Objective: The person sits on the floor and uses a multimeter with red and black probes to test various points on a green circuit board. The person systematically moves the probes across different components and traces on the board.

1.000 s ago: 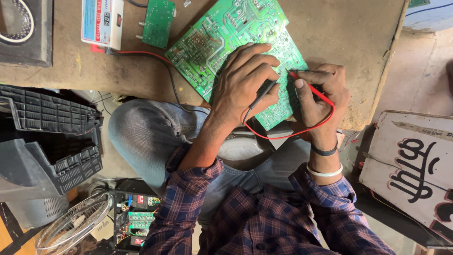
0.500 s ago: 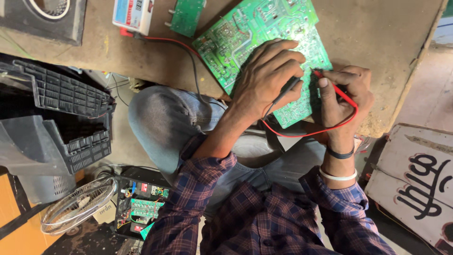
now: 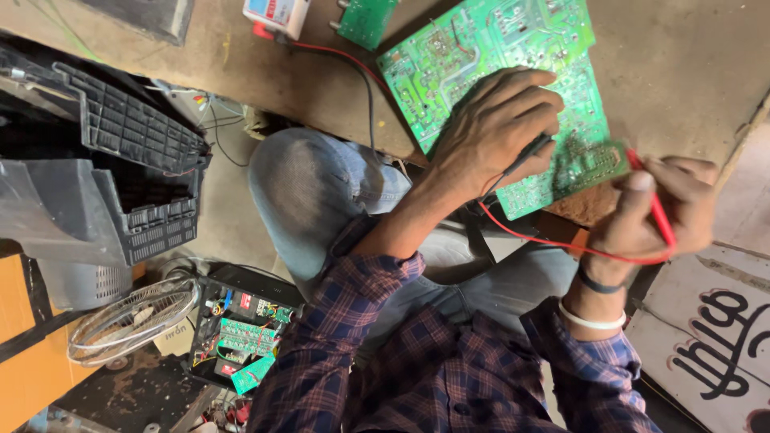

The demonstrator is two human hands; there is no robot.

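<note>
We see the large green circuit board point(image 3: 497, 72) lying flat on the brown worktable point(image 3: 682, 72), at the far centre of the scene, its near corner at the table's near edge. The left hand point(image 3: 493, 128) rests on the board with fingers curled, grasping a black probe point(image 3: 529, 151) whose tip touches the board's surface. The right hand point(image 3: 654, 212), just right of the board's near corner, pinches a red probe point(image 3: 654, 204) whose tip meets that corner. A red lead point(image 3: 561, 243) loops between the two hands. At the far left of the table stand a white meter point(image 3: 277, 12) and a small green board point(image 3: 365, 20). Down at the near left lie a black plastic casing point(image 3: 136, 136), a wire fan guard point(image 3: 132, 321) and an opened black box of electronics point(image 3: 241, 329).
</note>
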